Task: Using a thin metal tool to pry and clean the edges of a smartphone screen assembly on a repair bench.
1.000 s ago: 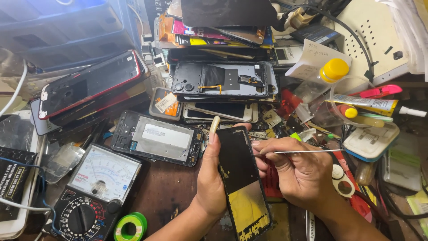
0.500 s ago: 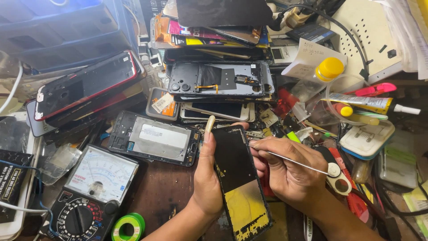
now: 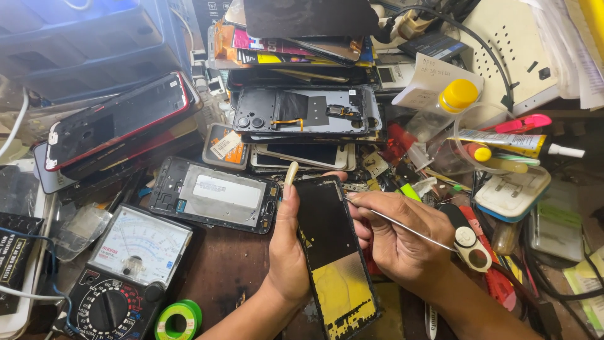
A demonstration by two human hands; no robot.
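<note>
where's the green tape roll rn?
Head view, bottom left: the green tape roll lies flat on the bench, just right of the analog multimeter and left of the left hand's forearm.

Your left hand (image 3: 290, 249) comes up from the bottom edge, forearm angled up to the right, palm turned inward, thumb stretched straight up, fingers hidden behind what it clasps. Your right hand (image 3: 402, 236) enters from the lower right, knuckles up, fingers curled in a pinching grip, fingertips pointing left.
</note>
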